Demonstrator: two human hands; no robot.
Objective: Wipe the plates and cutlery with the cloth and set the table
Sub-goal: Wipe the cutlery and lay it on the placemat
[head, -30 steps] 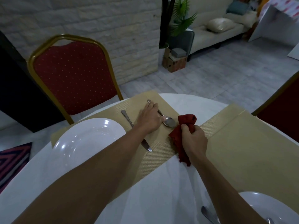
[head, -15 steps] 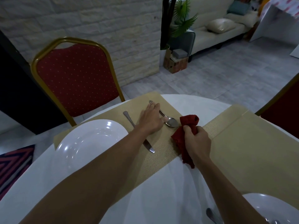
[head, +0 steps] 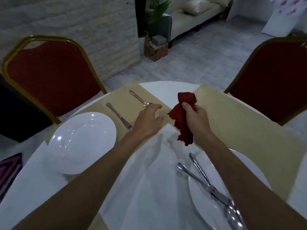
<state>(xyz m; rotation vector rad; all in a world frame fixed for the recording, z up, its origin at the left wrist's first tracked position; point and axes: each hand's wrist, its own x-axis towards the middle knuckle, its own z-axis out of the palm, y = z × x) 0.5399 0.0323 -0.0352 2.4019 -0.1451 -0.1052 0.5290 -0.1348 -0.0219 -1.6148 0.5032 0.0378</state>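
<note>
The right hand (head: 196, 118) is closed round a red cloth (head: 186, 98). Its fingers (head: 188, 107) are clamped on the middle of the cloth. One bunched end stands above the fingers and a ragged end hangs below the palm, over the white tabletop (head: 146, 183).

The left hand (head: 147, 121) is just beside it, palm down over a beige placemat (head: 119, 100). The left fingers (head: 155, 107) are fairly straight, slightly apart and curled round nothing.

A spoon (head: 138, 97) lies on that mat. Its handle runs away from the left fingertips and its bowl end is hidden under them, so I cannot tell whether they touch it. A knife (head: 118, 116) lies on the same mat, on the outer side of the left hand and roughly parallel to the spoon. Its blade end reaches the wrist.

Further out on that side, well apart from the left fingers, a deep white plate (head: 81, 143) rests partly on the mat, its bowl showing only glints of light.

Below the right fingers, nearer the person, a second white plate (head: 193, 195) holds a loose bundle of cutlery (head: 201, 178). Two handles point back up toward the cloth. The working ends are blurred and partly covered by the right forearm, so the pieces cannot be counted.

Another beige mat (head: 232, 125) lies beyond the right hand. Two red chairs with gold frames stand past the table, one beyond the left fingers (head: 49, 77) and one beyond the right (head: 274, 77).
</note>
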